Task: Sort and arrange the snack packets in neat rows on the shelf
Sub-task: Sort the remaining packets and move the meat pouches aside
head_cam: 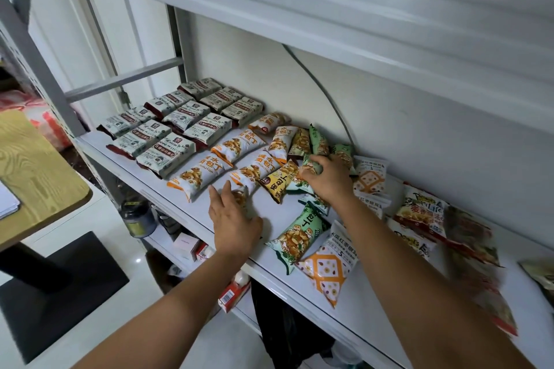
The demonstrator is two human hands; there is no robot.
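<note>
Snack packets (pixel 239 144) crowd the shelf (pixel 192 210), my right hand (pixel 328 181) clutching a green packet (pixel 313 166) at one o'clock, left hand (pixel 235 223) flat on an orange packet (pixel 239 198) at nine; I risk sweeping rows askew.

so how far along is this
Done: the grey packets sit in a tidy block, the orange packets mostly lined up beside them. In hand: left hand presses an orange one at the front, right hand grips a green packet. Left: the mixed heap on the right.

Grey-white packets (pixel 180 126) in neat rows (left), orange packets (pixel 236 159) beside, green packets (pixel 299 234) jumbled, white shelf (pixel 374 305)
</note>
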